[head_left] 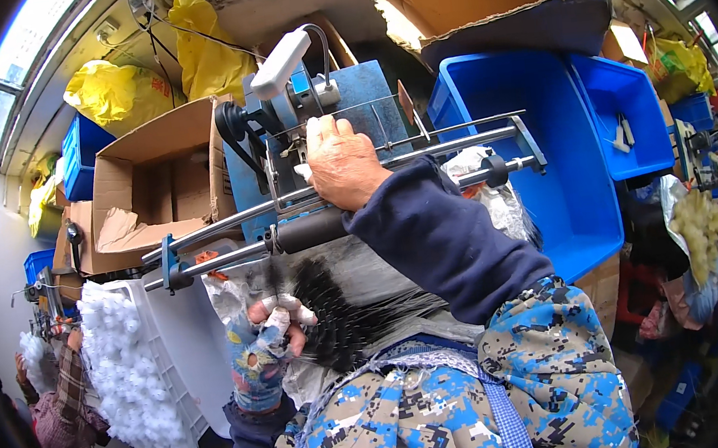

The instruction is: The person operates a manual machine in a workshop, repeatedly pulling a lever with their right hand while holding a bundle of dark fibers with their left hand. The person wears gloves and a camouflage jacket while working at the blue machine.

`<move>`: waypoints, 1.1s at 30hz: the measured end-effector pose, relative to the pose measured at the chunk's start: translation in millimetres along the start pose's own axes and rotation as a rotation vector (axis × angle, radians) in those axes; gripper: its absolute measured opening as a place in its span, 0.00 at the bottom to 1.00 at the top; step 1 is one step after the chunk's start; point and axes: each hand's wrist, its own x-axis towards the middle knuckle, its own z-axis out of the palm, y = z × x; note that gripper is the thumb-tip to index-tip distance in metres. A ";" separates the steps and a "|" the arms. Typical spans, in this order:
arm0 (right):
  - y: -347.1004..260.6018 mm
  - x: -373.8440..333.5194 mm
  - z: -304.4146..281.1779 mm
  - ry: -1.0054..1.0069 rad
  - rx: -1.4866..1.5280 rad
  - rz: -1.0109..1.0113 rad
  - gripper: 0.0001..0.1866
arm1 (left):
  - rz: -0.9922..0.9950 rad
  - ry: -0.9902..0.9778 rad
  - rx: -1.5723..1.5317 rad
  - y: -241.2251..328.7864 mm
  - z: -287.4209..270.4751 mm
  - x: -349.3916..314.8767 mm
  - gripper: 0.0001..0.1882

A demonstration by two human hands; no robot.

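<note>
My right hand reaches over onto a small bench machine with a grey motor housing and a black pulley. Its fingers are curled down at the machine's working head, and what they grip there is hidden. Lower left, my left hand, with white tape on the fingers and a floral sleeve, pinches a thin dark tuft of bristles that points up toward the metal rails. Beside it, a fan of loose black bristles lies on a grey sheet across my lap.
A cardboard box stands left of the machine, a large blue bin right of it. White fluffy pieces fill a white tray at left. Another large carton sits behind. Other people work at the far left and far right.
</note>
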 end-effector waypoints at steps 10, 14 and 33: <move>52.0 -10.6 -45.1 -0.087 -0.136 -0.081 0.18 | 0.222 0.079 -0.042 -7.8 -48.0 -6.3 0.14; 81.8 3.9 -51.4 0.162 -0.314 0.010 0.12 | 0.261 -0.072 -0.148 -0.6 -41.0 6.5 0.13; -46.1 -98.9 -99.2 -0.269 1.778 -0.070 0.12 | 0.343 -0.328 0.556 16.0 19.9 -6.4 0.12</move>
